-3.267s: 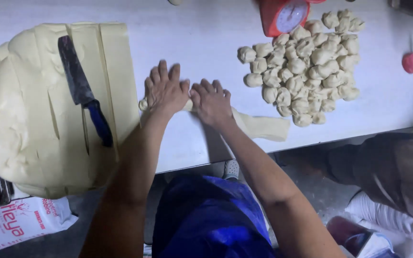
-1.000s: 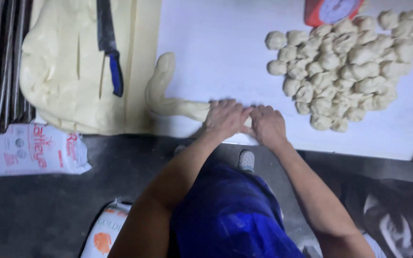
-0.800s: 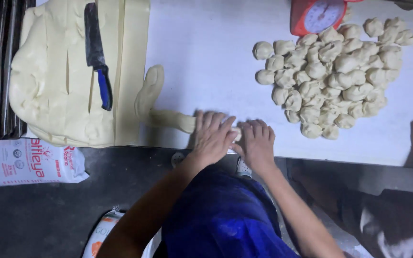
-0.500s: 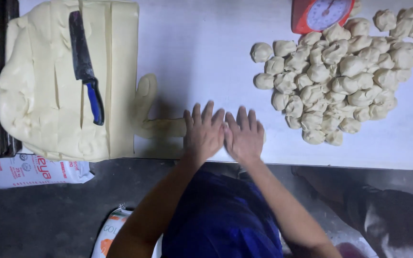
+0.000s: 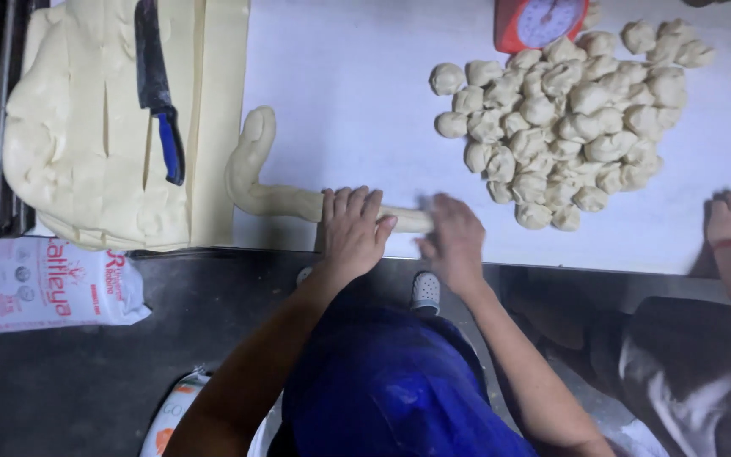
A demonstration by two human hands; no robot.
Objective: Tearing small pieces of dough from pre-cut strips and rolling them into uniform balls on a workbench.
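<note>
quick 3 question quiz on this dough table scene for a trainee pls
1. True or false: both hands rest on the dough rope.
2. Where does the knife lie? A) on the dough slab B) among the dough balls C) on the floor
3. What red thing stands at the table's far edge, by the dough balls?

Key
1. True: the left hand and right hand both press on it.
2. A
3. A red scale with a round dial.
</note>
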